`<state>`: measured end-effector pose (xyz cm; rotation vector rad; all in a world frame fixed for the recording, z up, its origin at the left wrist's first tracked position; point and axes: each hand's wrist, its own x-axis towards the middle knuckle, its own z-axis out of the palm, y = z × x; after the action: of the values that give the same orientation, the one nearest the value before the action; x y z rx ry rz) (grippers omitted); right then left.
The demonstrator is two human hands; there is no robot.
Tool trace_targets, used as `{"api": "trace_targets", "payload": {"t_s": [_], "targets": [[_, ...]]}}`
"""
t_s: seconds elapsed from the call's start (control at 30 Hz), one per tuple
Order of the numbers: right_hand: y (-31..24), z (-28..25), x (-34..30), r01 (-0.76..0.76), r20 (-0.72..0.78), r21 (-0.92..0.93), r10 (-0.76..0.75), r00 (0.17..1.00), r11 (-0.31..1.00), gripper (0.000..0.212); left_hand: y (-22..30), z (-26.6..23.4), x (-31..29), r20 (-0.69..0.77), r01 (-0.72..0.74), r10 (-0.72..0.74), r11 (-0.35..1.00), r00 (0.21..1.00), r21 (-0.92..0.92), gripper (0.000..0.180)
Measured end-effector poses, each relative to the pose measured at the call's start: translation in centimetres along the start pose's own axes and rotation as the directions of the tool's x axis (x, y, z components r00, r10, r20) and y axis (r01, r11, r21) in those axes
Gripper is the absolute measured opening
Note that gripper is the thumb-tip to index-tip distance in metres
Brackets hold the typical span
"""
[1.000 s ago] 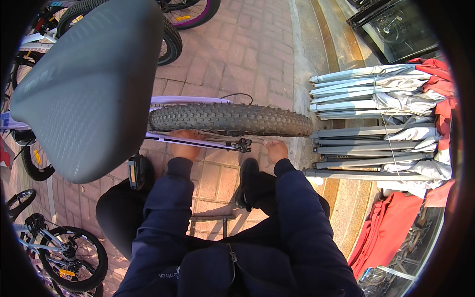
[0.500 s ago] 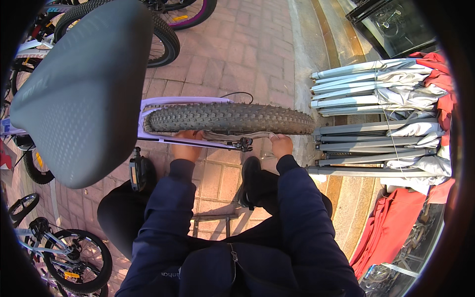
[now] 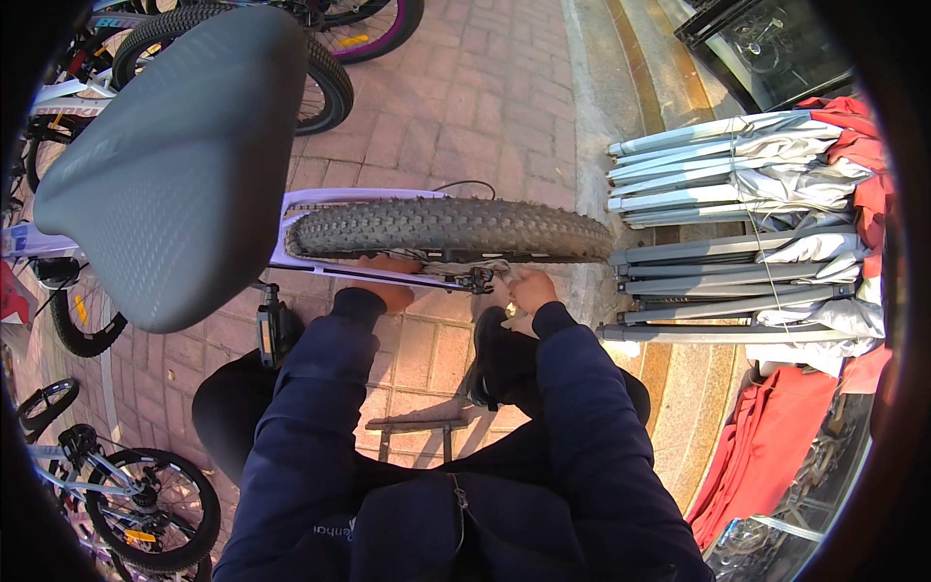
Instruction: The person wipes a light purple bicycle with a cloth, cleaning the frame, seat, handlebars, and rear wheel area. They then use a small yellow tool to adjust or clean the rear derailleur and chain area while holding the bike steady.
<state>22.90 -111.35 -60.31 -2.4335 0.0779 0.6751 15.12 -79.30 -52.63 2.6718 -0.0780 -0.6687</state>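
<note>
A bicycle with a pale purple frame (image 3: pixel 335 273) stands in front of me, its knobby black rear tyre (image 3: pixel 451 226) stretching left to right. A greyish rag (image 3: pixel 490 266) runs along the near side of the wheel, partly hidden by the frame and the dark fitting at its rear end. My right hand (image 3: pixel 533 289) is closed on the rag's right end, just beyond that fitting. My left hand (image 3: pixel 390 291) reaches under the frame tube beside the wheel and appears closed on the other end; its fingertips are partly hidden. The black saddle (image 3: pixel 184 165) looms at upper left.
A pedal (image 3: pixel 269 330) juts out near my left knee. Folded metal canopy poles (image 3: pixel 727 252) with red and silver fabric lie at the right. Other bicycles (image 3: pixel 145 509) stand along the left. A small low stand (image 3: pixel 417 427) sits between my legs on the brick paving.
My right hand has moved left and slightly down, and my left hand slightly right. The rag, stretched between them before, now looks shorter and more bunched.
</note>
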Motion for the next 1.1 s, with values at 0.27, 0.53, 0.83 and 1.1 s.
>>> {"api": "trace_targets", "payload": {"t_s": [0.27,0.53,0.83,1.1], "targets": [[-2.0,-3.6,-1.0,0.034,-0.148,-0.096,-0.048,0.988,0.995,0.038,-1.3,3.7,-2.6,-0.424,-0.133,0.135,0.991,0.895,0.034,0.058],[-11.1,-8.0,-6.5,0.247,0.027,-0.004,-0.247,0.969,0.969,0.048,-2.0,-12.5,-16.6,-0.698,-0.073,-0.115,0.97,0.707,-0.233,0.019],[-10.5,-6.1,-5.2,0.118,-0.123,0.744,-0.039,0.992,0.658,0.013,-10.4,-15.6,-14.4,-0.997,-0.082,-0.043,0.995,0.068,-0.048,0.02],[-11.2,-4.5,-8.4,0.587,-0.256,-0.058,-0.58,0.773,0.808,0.026,-11.2,-13.9,-16.1,-0.982,-0.175,0.037,0.985,0.188,0.003,0.028]]}}
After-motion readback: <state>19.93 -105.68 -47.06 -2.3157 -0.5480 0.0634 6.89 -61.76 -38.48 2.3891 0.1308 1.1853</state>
